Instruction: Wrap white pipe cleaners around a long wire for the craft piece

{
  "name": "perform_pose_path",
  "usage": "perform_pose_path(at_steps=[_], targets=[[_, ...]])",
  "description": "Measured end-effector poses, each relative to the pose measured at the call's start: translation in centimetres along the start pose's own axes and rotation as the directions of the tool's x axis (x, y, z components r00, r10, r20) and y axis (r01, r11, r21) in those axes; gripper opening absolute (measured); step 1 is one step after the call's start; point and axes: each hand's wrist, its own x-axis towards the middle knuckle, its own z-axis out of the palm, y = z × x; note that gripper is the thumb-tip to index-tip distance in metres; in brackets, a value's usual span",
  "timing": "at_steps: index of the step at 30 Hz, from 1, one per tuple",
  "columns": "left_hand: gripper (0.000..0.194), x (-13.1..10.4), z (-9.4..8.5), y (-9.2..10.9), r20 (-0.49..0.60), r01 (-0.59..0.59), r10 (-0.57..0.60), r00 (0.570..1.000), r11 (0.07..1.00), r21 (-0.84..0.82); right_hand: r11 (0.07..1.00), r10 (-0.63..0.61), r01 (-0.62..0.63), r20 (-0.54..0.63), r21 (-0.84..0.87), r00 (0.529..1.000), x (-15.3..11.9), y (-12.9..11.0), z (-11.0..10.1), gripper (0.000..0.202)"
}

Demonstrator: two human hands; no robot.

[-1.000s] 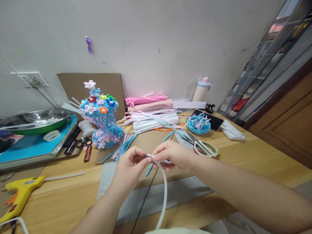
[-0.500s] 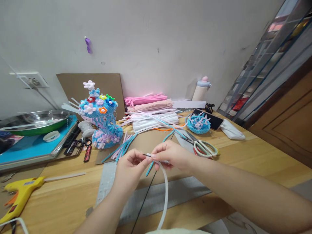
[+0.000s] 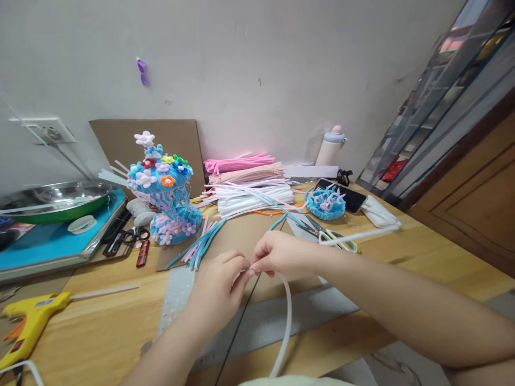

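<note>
My left hand and my right hand meet over the cardboard in the middle, fingertips pinched together. Between them they grip a white pipe cleaner. It curves down from my right hand toward the front edge, and a white fuzzy length sticks out beyond my right forearm, over the scissors. The spot where the fingertips meet is covered by the fingers. A thin dark rod runs slantwise below my hands; whether the fingers touch it I cannot tell.
Scissors and a blue fuzzy ring-shaped piece lie to the right. At left stand a flower-covered blue pipe-cleaner model and a yellow glue gun. Bundled white pipe cleaners lie at the back, cut blue and lilac ones nearer.
Both hands have dropped slightly, fingertips closer together. The dark tip between them is now hidden. A white length now shows beyond my right forearm, and the curved part has shifted right.
</note>
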Motion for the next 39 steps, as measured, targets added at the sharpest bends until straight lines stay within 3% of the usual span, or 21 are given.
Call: perform_pose_path(at_steps=[3,7,9,12,19,24,29,32,34,35,37,38,39], targets=[[0.025,0.1,0.6,-0.1,0.055,0.171,-0.163,0.985,0.961,-0.217,0.973,-0.050,0.043,-0.024,-0.226,0.998,-0.3,-0.8,-0.4,0.014],[0.031,0.2,1.2,-1.1,0.267,0.446,-0.357,0.895,0.721,-0.530,0.877,-0.080,0.073,0.006,-0.475,0.997,-0.8,-2.8,-0.7,0.014],[0.037,0.3,1.4,-1.5,0.368,0.528,-0.378,0.850,0.617,-0.584,0.773,-0.088,0.119,0.081,-0.623,0.993,-0.9,-3.7,-0.8,0.018],[0.039,0.4,1.5,-1.8,0.446,0.581,-0.372,0.814,0.536,-0.613,0.658,-0.094,0.200,0.185,-0.726,0.978,-0.8,-4.5,-1.0,0.021],[0.039,0.4,2.0,-2.4,0.584,0.646,-0.278,0.763,0.346,-0.680,0.694,-0.068,0.217,0.238,-0.686,0.969,0.0,-4.0,-1.9,0.022],[0.039,0.2,2.1,-2.5,0.572,0.633,-0.271,0.774,0.358,-0.686,0.690,-0.069,0.219,0.238,-0.690,0.969,0.0,-3.8,-1.8,0.022],[0.035,0.4,2.4,-2.5,0.419,0.529,-0.324,0.848,0.481,-0.699,0.702,-0.122,0.218,0.187,-0.678,0.975,0.2,-3.4,-1.9,0.020],[0.033,0.6,2.3,-2.5,0.323,0.460,-0.331,0.886,0.555,-0.693,0.679,-0.272,0.297,0.146,-0.672,0.951,-0.4,-3.0,-1.9,0.020],[0.030,0.7,2.0,-2.5,0.277,0.432,-0.338,0.899,0.588,-0.684,0.643,-0.478,0.355,0.007,-0.678,0.879,-1.2,-2.6,-1.6,0.020],[0.029,0.7,1.9,-2.4,0.259,0.424,-0.344,0.902,0.597,-0.681,0.635,-0.587,0.374,-0.107,-0.676,0.803,-1.7,-2.3,-1.3,0.019],[0.028,0.8,1.5,-2.1,0.237,0.418,-0.359,0.903,0.602,-0.681,0.665,-0.710,0.387,-0.380,-0.638,0.593,-2.5,-1.5,-0.5,0.016],[0.028,0.8,1.3,-1.9,0.231,0.418,-0.366,0.902,0.599,-0.683,0.702,-0.704,0.391,-0.498,-0.595,0.507,-2.8,-1.0,0.0,0.015],[0.028,0.8,1.2,-1.7,0.230,0.419,-0.370,0.900,0.594,-0.687,0.742,-0.670,0.383,-0.589,-0.550,0.452,-3.0,-0.5,0.6,0.015]])
